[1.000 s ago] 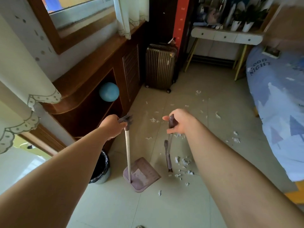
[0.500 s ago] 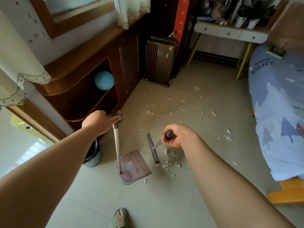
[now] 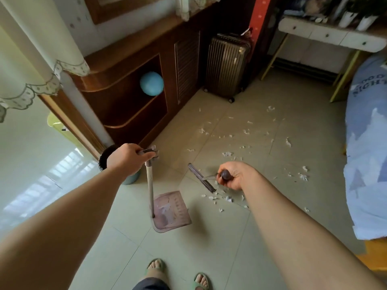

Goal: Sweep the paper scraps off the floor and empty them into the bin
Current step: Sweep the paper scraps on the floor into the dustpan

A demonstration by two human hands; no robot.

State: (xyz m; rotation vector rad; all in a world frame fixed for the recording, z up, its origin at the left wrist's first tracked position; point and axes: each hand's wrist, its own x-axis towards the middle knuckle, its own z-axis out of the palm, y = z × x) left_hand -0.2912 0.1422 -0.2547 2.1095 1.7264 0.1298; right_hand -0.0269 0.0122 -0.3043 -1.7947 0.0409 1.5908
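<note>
Left hand (image 3: 127, 159) noted curled round the top grip of the dustpan (image 3: 171, 210) pole; pole held near upright, pan flat on the floor (image 3: 282, 216), mouth turned toward the broom (image 3: 201, 177). Right hand (image 3: 235, 175) seen closed round the rounded end of the broom handle, which is viewed almost end-on; dark broom head set slantwise just beyond the pan. Whether the head touches the tiles cannot be told. A small cluster of scraps (image 3: 227, 198) is seen just beside the head, on its right side, apart from the pan. More are scattered across the tiles toward the suitcase (image 3: 227, 63) and the bed (image 3: 366, 143). Bin (image 3: 103, 159) largely hidden behind the left wrist, against the cabinet (image 3: 125, 105). Two sandalled feet (image 3: 156, 266) recorded at the bottom edge.
</note>
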